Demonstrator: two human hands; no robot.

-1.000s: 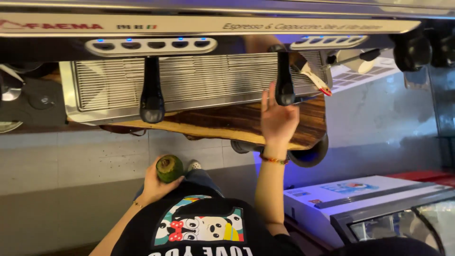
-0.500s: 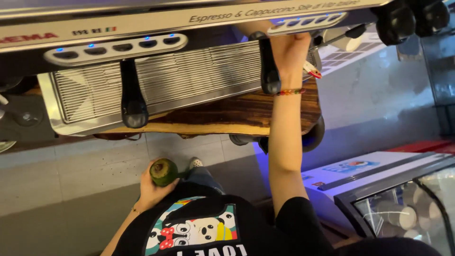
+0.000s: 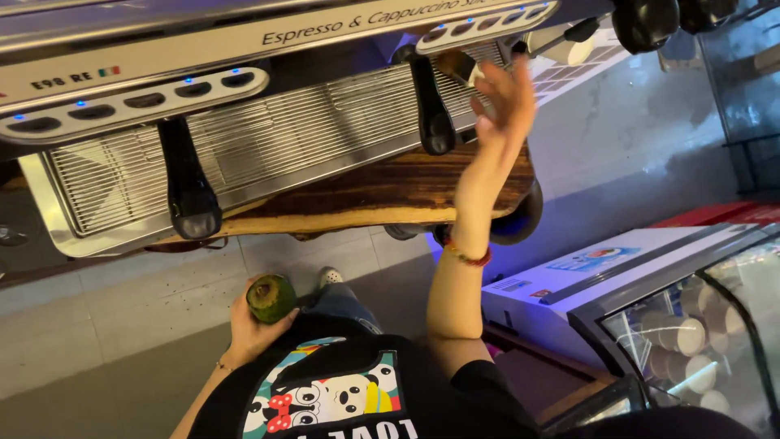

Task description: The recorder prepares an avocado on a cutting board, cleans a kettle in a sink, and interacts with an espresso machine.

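Head view. A two-group espresso machine (image 3: 268, 106) is seen across the top, with a ribbed steel drip tray (image 3: 268, 134) and a dark wooden counter edge (image 3: 382, 191) below it. Two black portafilter handles are noted: one at left (image 3: 188, 195), one at right (image 3: 432, 106).

Right hand (image 3: 500, 106): raised and open, fingers spread, nothing grasped; it is held just beside the right handle, apart from it, with a small brush-like tool (image 3: 461, 67) seen just behind the fingers. Whether that tool is touched cannot be told. A red bead bracelet (image 3: 467, 257) is worn on the wrist.

Left hand (image 3: 248, 329): closed around a green tamper-like cylinder (image 3: 271, 297), held low by the hip, well apart from the machine.

Also recorded: grey tiled floor (image 3: 122, 325); a glass display case (image 3: 699, 317) with paper cups at near right.

Risk, as judged: the open hand could brush hot metal at the group head; the cylinder, held one-handed over tile, could be dropped if attention is kept upward.
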